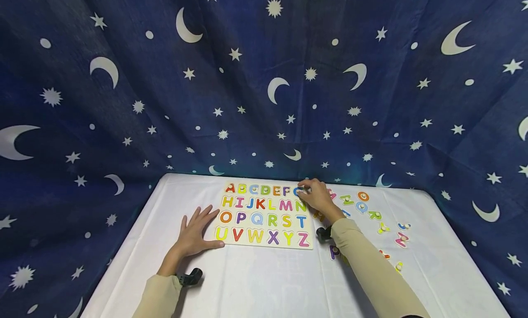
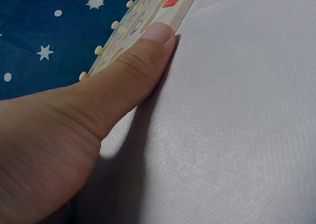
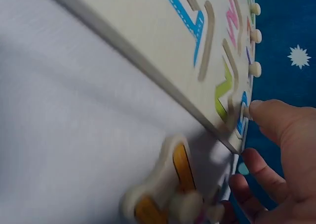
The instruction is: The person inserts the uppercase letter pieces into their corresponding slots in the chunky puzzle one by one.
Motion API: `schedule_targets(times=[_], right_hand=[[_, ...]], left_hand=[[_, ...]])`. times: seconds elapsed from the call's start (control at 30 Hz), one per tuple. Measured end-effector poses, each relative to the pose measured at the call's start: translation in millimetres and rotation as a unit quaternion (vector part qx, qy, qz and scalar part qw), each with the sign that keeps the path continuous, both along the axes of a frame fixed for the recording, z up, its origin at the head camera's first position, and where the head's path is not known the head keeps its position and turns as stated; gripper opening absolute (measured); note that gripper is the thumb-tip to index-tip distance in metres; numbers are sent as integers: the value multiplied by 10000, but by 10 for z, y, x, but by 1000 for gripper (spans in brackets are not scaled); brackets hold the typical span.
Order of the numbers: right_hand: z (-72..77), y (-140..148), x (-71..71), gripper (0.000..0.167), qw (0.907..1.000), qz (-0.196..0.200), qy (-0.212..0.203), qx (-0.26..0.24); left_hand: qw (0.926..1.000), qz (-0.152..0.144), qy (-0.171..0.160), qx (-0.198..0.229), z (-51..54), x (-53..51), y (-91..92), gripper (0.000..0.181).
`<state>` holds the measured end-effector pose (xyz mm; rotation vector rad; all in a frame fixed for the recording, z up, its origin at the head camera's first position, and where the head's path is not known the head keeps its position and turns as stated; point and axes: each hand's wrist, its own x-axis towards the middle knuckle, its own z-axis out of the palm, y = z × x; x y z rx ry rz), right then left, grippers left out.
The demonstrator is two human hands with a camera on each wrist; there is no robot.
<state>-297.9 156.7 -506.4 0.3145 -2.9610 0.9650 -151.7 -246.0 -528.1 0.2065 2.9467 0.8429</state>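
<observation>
A wooden alphabet puzzle board lies on the table, with colored letters in rows. Along its top row, knobbed letter pieces such as the red A sit in their recesses. At the top right corner my right hand pinches the small knob of the blue letter G, which lies at its recess; the hand partly covers it. My left hand is spread at the board's left side. Its thumb presses on the lower edge, and the fingertips touch the left edge. Nothing is held in the left palm.
Loose knobbed letters lie right of the board, among them an orange O, a light blue Q, a pink Z and a purple P. Some are hidden under the right forearm. A starry blue curtain hangs behind the white table.
</observation>
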Motion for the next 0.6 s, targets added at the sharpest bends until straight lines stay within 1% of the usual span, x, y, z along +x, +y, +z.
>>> schedule_targets(times=[0.1,0.2,0.33,0.4,0.6], right_hand=[[59,103,55,37,9997,245,48,-39],[93,238,137,38,9989,452,74,-50],[108,422,261,37,9985,546,49,27],[98,511,319,34,9983,566,62,104],[48,702,477,23,9989,346,-92,288]], left_hand=[[10000,8,15,18,7,-1,11,108],[10000,26,-6,-1,0,-2,11,108],[10000,24,-41,-29,-12,-9,3,109],[10000,11,-40,-34,-13,-7,2,109],[10000,-4,-1,-1,2,0,7,108]])
